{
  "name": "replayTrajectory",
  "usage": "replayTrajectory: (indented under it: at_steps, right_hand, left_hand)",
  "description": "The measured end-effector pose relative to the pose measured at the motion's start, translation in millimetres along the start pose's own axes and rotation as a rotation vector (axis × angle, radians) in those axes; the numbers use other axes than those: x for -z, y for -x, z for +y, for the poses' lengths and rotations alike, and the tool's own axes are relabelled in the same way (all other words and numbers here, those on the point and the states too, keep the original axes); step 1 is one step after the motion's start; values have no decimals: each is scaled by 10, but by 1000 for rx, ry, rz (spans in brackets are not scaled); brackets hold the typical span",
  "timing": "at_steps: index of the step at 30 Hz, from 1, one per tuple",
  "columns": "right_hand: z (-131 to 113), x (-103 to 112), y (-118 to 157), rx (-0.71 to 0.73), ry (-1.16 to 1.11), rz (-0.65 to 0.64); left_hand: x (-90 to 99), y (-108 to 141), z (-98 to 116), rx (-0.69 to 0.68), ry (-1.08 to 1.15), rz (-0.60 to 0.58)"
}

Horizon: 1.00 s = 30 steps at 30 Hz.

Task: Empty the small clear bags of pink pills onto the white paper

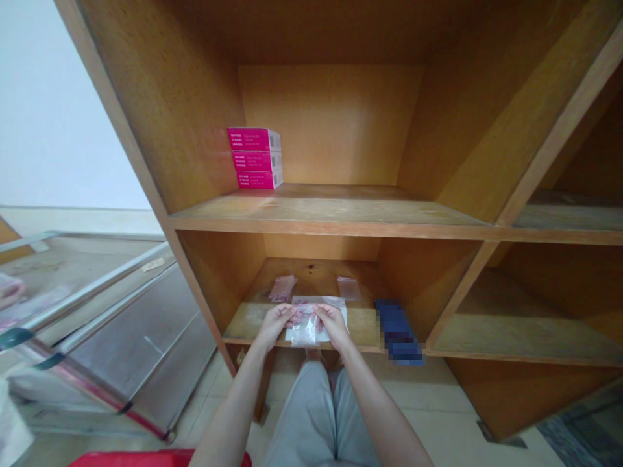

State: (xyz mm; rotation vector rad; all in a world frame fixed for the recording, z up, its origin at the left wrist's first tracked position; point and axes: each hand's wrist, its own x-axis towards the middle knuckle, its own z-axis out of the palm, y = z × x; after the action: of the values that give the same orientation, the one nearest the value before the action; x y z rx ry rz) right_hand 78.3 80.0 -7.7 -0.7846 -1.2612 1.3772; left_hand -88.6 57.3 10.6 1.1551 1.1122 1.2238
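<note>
Between my two hands is a small clear plastic bag (305,333), hanging over the front of the lower shelf. My left hand (278,322) pinches its upper left edge, and my right hand (332,322) pinches the upper right edge. Behind and under the bag lies a white sheet (339,302) on the shelf board. To the back left of my left hand is a small stack of clear pinkish bags (283,288). Another clear flat bag or stack of bags (348,288) rests behind my right hand. What the held bag contains, if anything, I cannot make out.
Several pink boxes (256,160) are stacked on the upper shelf (331,209) at the left. A blurred dark blue object (398,331) overhangs the lower shelf's front edge at right. A metal-framed rack (111,324) stands at left. Something red (131,459) is at the bottom.
</note>
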Motion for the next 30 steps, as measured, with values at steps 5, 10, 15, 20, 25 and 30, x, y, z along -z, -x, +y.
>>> replayTrajectory:
  at_steps: [5, 10, 15, 20, 25, 30]
  right_hand:
    - [-18, -11, 17, 21, -24, 74]
    - [-21, -20, 23, 96, 59, 38]
    - [-22, -32, 18, 83, 41, 75]
    - [-57, -44, 21, 57, -51, 147]
    - [-238, 5, -61, 90, -182, 232]
    - [-334, 318, -437, 241, -131, 373]
  left_hand:
    - [-18, -27, -24, -10, 33, 108]
    - [-21, -52, -52, -8, 68, 144]
    - [-27, -55, -50, -7, 97, 115]
    - [-27, -49, -55, -15, 108, 103]
    - [-4, -49, -81, -6, 86, 72]
    - [21, -66, -132, -26, 94, 37]
